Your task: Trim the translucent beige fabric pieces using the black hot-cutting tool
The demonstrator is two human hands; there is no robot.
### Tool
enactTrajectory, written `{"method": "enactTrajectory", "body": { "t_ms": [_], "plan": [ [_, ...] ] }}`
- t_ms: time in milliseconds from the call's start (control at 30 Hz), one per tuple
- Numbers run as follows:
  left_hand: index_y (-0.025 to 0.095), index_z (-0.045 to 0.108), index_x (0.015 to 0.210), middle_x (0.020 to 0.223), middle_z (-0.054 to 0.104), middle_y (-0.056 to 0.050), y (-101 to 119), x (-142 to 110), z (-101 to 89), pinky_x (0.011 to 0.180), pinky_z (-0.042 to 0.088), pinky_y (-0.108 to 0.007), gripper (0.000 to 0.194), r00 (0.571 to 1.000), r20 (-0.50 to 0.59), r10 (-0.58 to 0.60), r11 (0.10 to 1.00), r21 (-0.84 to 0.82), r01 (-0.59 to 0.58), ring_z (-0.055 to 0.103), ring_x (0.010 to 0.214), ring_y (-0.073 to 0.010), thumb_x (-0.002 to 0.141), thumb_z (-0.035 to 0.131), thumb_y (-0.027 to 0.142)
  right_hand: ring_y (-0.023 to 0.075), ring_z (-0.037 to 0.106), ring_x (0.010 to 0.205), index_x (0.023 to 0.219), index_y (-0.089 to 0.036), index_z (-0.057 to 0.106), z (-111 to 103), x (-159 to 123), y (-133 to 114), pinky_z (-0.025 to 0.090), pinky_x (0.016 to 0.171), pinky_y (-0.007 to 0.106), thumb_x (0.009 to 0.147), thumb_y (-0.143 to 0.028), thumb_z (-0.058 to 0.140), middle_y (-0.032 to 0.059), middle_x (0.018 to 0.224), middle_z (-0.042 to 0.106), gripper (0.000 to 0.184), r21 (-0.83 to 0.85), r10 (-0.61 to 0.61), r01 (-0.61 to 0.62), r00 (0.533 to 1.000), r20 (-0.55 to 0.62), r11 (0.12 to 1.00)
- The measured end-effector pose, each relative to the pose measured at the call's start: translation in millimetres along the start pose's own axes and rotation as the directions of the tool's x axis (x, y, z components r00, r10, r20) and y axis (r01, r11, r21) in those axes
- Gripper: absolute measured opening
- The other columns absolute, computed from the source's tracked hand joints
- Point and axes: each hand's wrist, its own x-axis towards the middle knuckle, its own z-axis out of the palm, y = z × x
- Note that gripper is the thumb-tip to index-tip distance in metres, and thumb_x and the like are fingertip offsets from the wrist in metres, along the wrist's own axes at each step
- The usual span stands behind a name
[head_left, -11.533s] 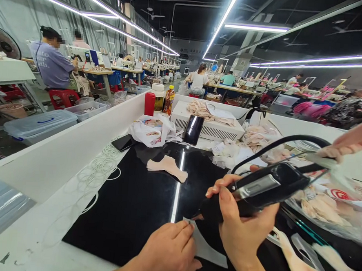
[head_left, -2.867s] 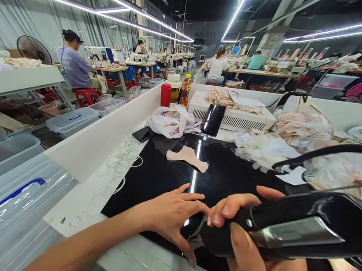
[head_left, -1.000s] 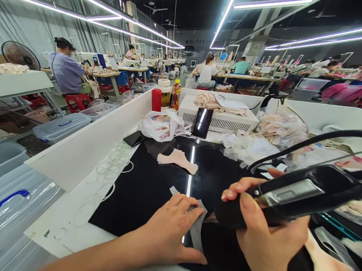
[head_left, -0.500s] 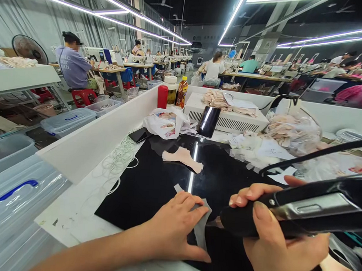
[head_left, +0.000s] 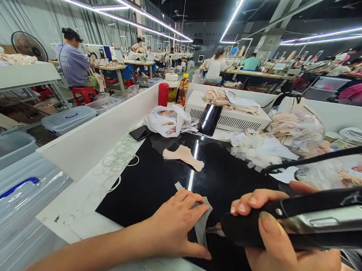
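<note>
My left hand (head_left: 174,225) lies flat, fingers spread, on a thin grey translucent piece (head_left: 202,222) that rests on the black mat (head_left: 153,187). My right hand (head_left: 280,256) is wrapped round a black hand-held tool with a metal plate (head_left: 295,224). A black cord (head_left: 317,158) runs from the tool to the right. The tool's tip (head_left: 213,229) sits at the right edge of the grey piece. A beige fabric cut-out (head_left: 183,156) lies further up the mat.
A white machine box (head_left: 231,118) topped with beige pieces, a leaning phone (head_left: 210,119), a white bag (head_left: 166,122), a red cup (head_left: 163,94) and bottles stand at the back. Bagged beige pieces (head_left: 294,128) lie to the right. Clear bins (head_left: 14,199) sit on the left, where people are sewing.
My left hand moved from bare mat onto the grey piece and stays pressed there. The tool tip has come close to the piece's right edge. The view shifts slightly.
</note>
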Motion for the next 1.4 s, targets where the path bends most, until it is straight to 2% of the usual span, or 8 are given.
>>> {"method": "enactTrajectory", "body": {
  "t_ms": [400, 567, 800, 1067, 1167, 1233, 1333, 1400],
  "plan": [
    [0.022, 0.051, 0.151, 0.151, 0.053, -0.013, -4, -2, 3.6, 0.121, 0.038, -0.053, 0.087, 1.000, -0.003, 0.000, 1.000, -0.002, 0.000, 0.048, 0.139, -0.0361, 0.082, 0.079, 0.065, 0.0190, 0.063, 0.065, 0.123, -0.031, 0.060, -2, -9, -4, 0.063, 0.064, 0.039, 0.082, -0.023, 0.084, -0.0031, 0.079, 0.065, 0.048, -0.025, 0.031, -0.032, 0.999, -0.017, 0.999],
    [0.021, 0.051, 0.151, 0.149, 0.054, -0.013, -5, -2, 3.4, 0.121, 0.038, -0.052, 0.089, 1.000, -0.008, 0.007, 1.000, 0.015, -0.007, 0.047, 0.140, -0.0359, 0.080, 0.080, 0.067, 0.0199, 0.062, 0.070, 0.126, -0.034, 0.060, -6, -14, -12, 0.062, 0.067, 0.042, 0.082, -0.029, 0.086, -0.0025, 0.082, 0.063, 0.052, 0.001, 0.096, -0.096, 0.995, -0.014, 0.995],
    [0.022, 0.051, 0.151, 0.150, 0.053, -0.014, -4, -1, 1.6, 0.120, 0.039, -0.051, 0.089, 1.000, 0.001, 0.000, 1.000, 0.005, 0.000, 0.046, 0.141, -0.0360, 0.079, 0.081, 0.066, 0.0203, 0.061, 0.067, 0.125, -0.035, 0.060, -6, -20, -19, 0.061, 0.065, 0.043, 0.082, -0.030, 0.087, -0.0023, 0.081, 0.064, 0.051, 0.013, 0.090, -0.090, 0.996, 0.025, 0.996],
    [0.021, 0.053, 0.149, 0.149, 0.054, -0.015, -5, -1, 1.2, 0.120, 0.040, -0.053, 0.088, 1.000, -0.012, 0.003, 1.000, -0.015, -0.003, 0.047, 0.141, -0.0364, 0.078, 0.084, 0.062, 0.0198, 0.062, 0.068, 0.123, -0.035, 0.059, -6, -18, -17, 0.061, 0.065, 0.041, 0.082, -0.025, 0.084, -0.0033, 0.081, 0.064, 0.049, -0.018, 0.106, -0.106, 0.994, -0.016, 0.994],
    [0.023, 0.057, 0.145, 0.147, 0.057, -0.014, -4, -2, -4.1, 0.118, 0.043, -0.051, 0.073, 0.999, -0.045, -0.001, 0.995, -0.103, -0.004, 0.050, 0.140, -0.0332, 0.083, 0.086, 0.050, 0.0207, 0.062, 0.068, 0.123, -0.033, 0.060, -12, -12, -17, 0.061, 0.064, 0.042, 0.078, -0.024, 0.086, -0.0034, 0.080, 0.064, 0.053, -0.022, 0.098, -0.098, 0.995, -0.026, 0.995],
    [0.022, 0.063, 0.135, 0.142, 0.061, -0.012, -4, -3, -9.3, 0.116, 0.047, -0.046, 0.050, 0.994, -0.108, 0.002, 0.989, -0.146, -0.018, 0.053, 0.137, -0.0289, 0.091, 0.081, 0.036, 0.0212, 0.061, 0.069, 0.123, -0.033, 0.061, -17, -8, -17, 0.061, 0.063, 0.041, 0.075, -0.021, 0.086, -0.0036, 0.080, 0.065, 0.056, -0.016, 0.080, -0.081, 0.995, -0.060, 0.997],
    [0.019, 0.071, 0.114, 0.127, 0.068, -0.009, -5, -3, -14.4, 0.117, 0.045, -0.041, 0.014, 0.978, -0.204, 0.048, 0.993, -0.094, -0.068, 0.062, 0.124, -0.0221, 0.101, 0.065, 0.018, 0.0208, 0.061, 0.071, 0.123, -0.032, 0.063, -27, 0, -14, 0.061, 0.064, 0.038, 0.070, -0.018, 0.085, -0.0039, 0.081, 0.066, 0.060, -0.023, 0.050, -0.053, 0.992, -0.120, 0.998],
    [0.017, 0.072, 0.105, 0.113, 0.072, -0.006, -7, -3, -14.1, 0.119, 0.042, -0.042, 0.014, 0.974, -0.211, 0.086, 0.994, -0.042, -0.097, 0.067, 0.108, -0.0183, 0.104, 0.058, 0.014, 0.0208, 0.061, 0.072, 0.123, -0.032, 0.063, -34, 6, -11, 0.061, 0.065, 0.038, 0.070, -0.018, 0.085, -0.0043, 0.082, 0.066, 0.060, -0.056, 0.031, -0.039, 0.989, -0.142, 0.998]
  ]
}}
